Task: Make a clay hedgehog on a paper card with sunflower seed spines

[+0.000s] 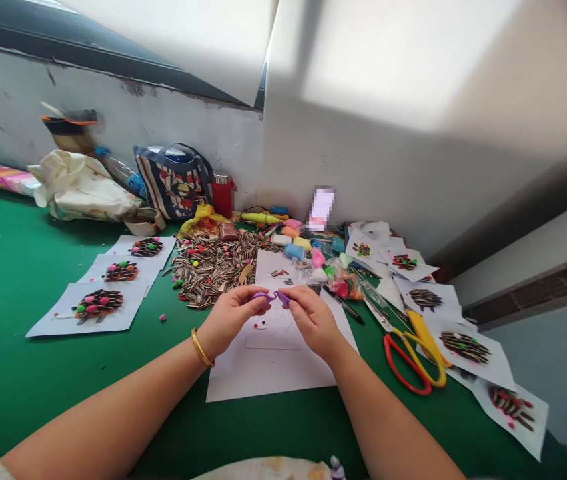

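My left hand (233, 317), with a gold bangle at the wrist, pinches one end of a piece of purple modelling clay (262, 297). The other end sits between the fingertips of my right hand (314, 321), and the clay looks drawn thin in the middle. Both hands are held above a white sheet (273, 373) on the green table. On that sheet lies a smaller paper with a dotted, rounded drawing (281, 320), partly hidden by my hands. A white bit with a dark dot and a red bit are at the drawing's left side.
Sunflower seeds (218, 267) are heaped behind my left hand. Finished seed pictures lie left (96, 303) and right (463, 347). Scissors (413, 363), a yellow cutter (426, 337) and a black pen (346, 308) lie right. Coloured clay packs (293, 251), a bag (176, 183) and a red flask (222, 197) stand behind.
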Available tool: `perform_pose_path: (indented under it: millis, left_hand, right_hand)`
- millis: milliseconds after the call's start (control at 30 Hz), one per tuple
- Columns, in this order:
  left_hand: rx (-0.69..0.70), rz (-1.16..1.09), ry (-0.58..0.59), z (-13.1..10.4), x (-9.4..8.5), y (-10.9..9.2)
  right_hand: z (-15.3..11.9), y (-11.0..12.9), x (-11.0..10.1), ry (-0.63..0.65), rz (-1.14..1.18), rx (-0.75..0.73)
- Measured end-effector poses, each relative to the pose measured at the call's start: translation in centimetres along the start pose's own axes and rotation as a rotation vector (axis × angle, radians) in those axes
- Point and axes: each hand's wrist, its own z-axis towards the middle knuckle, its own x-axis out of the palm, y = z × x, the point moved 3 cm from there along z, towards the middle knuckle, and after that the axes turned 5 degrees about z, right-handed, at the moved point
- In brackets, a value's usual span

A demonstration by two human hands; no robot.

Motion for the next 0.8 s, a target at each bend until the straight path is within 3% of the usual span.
perform_pose_path:
  millis: [200,433,667,800]
  left_hand:
    - [0.02,0.023,0.014,-0.1,0.3,0.0]
    - [0.047,0.029,0.04,-0.2,0.5,0.5]
    - [0.065,0.163,0.035,0.0,0.3,0.5]
    - [0.009,0.056,-0.059,0.3,-0.1,0.7]
  right_hand:
    - [-0.5,-1.3,0.6,-0.012,0.16,0.175]
    - [-0.4,-0.6,1.3,0.123,0.067,0.095]
    - [-0.3,-0.5,1.0,0.016,-0.014,0.051]
    - [-0.2,-1.4,-0.6,-0.21,0.134,0.121]
